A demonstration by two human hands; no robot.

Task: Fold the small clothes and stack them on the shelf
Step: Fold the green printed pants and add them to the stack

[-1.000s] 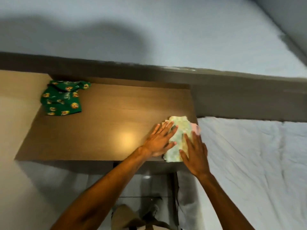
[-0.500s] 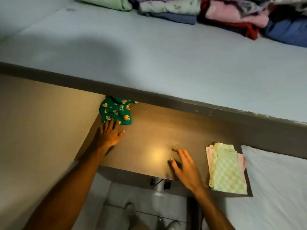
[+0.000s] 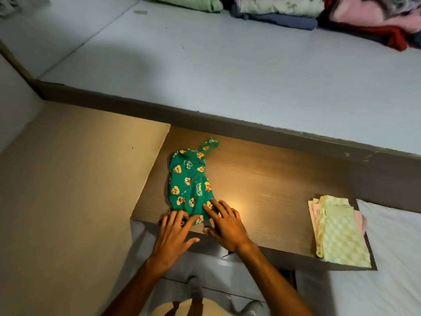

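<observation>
A brown wooden shelf [image 3: 273, 179] carries two things directly on its top: a green printed garment [image 3: 189, 181] lying spread near its left end, and a folded stack of pale green checked and pink cloths [image 3: 339, 231] at its right end, well apart. Behind the shelf, a pale blue mattress [image 3: 227, 65] carries folded clothes [image 3: 284, 8] along its far edge.

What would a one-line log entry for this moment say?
hands: left hand and right hand flat on green cartoon-print garment | place: wooden shelf | garment: unfolded | folded checked stack: right end
</observation>
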